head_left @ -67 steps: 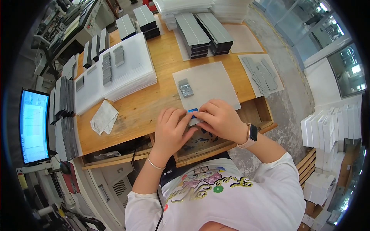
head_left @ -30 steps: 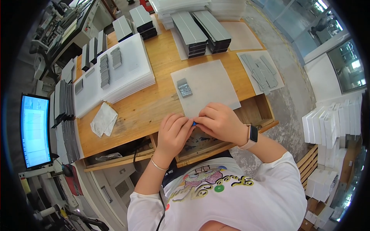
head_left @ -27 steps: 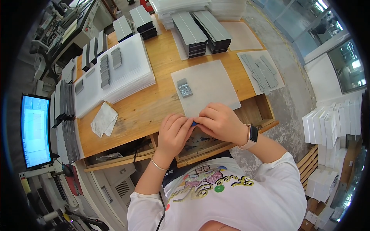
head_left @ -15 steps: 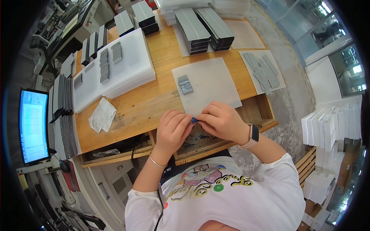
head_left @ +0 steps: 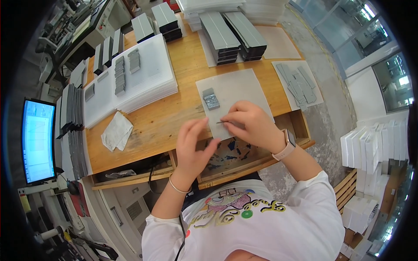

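My right hand (head_left: 252, 124) pinches a small, thin dark piece (head_left: 220, 122) between thumb and fingertips, above the near edge of a white sheet (head_left: 237, 85). To its left, my left hand (head_left: 190, 141) hangs in the air with thumb and fingers apart, holding nothing. On the sheet, just beyond the hands, several small grey pieces (head_left: 211, 100) lie in a tight row, some with a shiny surface. Under the hands an open wooden drawer (head_left: 257, 164) holds several dark blue scraps (head_left: 234, 144).
Stacked white sheets (head_left: 152, 93) at the left carry rows of grey pieces. A crumpled white cloth (head_left: 116, 132) lies nearer me. Long grey panels (head_left: 220, 32) are piled at the back. Loose grey strips (head_left: 296, 82) lie at the right, and a monitor (head_left: 38, 139) stands far left.
My hands were together around a small blue bit; they have now parted. The left has opened and the blue bit is gone from the fingers. The right keeps a thin dark piece.
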A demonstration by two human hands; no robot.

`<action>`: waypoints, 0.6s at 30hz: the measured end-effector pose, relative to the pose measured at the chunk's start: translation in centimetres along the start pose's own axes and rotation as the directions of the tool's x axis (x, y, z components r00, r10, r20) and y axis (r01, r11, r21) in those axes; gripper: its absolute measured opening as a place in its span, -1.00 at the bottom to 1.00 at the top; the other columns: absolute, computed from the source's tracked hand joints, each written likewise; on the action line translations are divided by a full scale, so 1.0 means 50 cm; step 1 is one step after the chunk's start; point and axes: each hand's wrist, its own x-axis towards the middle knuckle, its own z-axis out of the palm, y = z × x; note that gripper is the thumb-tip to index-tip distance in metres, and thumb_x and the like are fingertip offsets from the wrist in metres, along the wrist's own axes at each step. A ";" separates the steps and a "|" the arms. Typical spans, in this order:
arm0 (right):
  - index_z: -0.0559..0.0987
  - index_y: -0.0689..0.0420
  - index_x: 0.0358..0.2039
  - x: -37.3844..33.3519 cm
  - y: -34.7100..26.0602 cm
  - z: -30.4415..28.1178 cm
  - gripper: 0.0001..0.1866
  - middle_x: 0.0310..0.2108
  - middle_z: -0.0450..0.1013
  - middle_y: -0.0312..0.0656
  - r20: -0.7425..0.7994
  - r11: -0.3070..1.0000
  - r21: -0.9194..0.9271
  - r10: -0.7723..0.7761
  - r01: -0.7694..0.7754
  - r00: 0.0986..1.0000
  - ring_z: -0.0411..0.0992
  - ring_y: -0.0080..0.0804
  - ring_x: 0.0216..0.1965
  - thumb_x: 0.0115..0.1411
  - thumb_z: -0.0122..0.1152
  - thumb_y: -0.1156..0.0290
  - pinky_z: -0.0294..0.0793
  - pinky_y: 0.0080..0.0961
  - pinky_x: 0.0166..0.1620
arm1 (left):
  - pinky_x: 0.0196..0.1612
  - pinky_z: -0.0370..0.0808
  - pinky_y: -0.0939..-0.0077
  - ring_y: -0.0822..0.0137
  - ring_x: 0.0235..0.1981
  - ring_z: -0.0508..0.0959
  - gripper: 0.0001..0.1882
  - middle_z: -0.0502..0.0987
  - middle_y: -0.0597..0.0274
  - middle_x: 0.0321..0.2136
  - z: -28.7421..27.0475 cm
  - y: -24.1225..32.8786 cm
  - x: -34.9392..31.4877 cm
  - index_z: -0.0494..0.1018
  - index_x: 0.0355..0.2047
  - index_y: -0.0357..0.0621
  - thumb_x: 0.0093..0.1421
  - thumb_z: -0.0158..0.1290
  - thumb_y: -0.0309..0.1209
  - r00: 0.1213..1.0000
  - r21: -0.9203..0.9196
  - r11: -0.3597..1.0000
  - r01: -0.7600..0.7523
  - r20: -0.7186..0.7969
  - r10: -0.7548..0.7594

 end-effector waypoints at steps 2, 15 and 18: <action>0.54 0.18 -0.47 0.010 0.007 -0.001 -0.88 -0.52 0.36 -0.18 -0.012 0.999 -0.027 -0.017 0.017 1.000 0.36 -0.30 -0.48 -0.10 0.20 0.50 0.36 -0.47 -0.42 | -0.17 0.42 0.39 0.23 -0.26 0.43 -0.50 0.29 0.09 -0.19 0.012 -0.007 0.015 0.32 -0.13 -0.25 -0.15 0.15 -0.64 0.976 -0.256 0.959 0.119 -0.148 -0.161; 0.51 0.22 -0.48 0.029 0.012 -0.001 -0.90 -0.50 0.36 -0.14 0.072 0.997 -0.076 0.035 -0.029 0.997 0.37 -0.24 -0.46 -0.08 0.16 0.51 0.39 -0.44 -0.38 | 0.20 -0.03 0.20 0.22 0.17 0.03 -0.45 0.04 0.09 0.08 0.078 0.019 0.013 -0.06 0.10 -0.23 0.08 -0.20 -0.57 0.909 -0.833 0.526 0.169 -0.075 -0.411; 0.50 0.22 -0.48 0.030 0.014 0.001 -0.90 -0.49 0.37 -0.13 0.090 0.997 -0.068 0.045 -0.039 0.995 0.38 -0.22 -0.46 -0.08 0.16 0.52 0.40 -0.44 -0.38 | 0.22 -0.08 0.20 0.22 0.19 0.00 -0.45 0.02 0.09 0.09 0.085 0.028 0.014 -0.07 0.10 -0.23 0.08 -0.20 -0.57 0.902 -0.836 0.515 0.192 -0.056 -0.427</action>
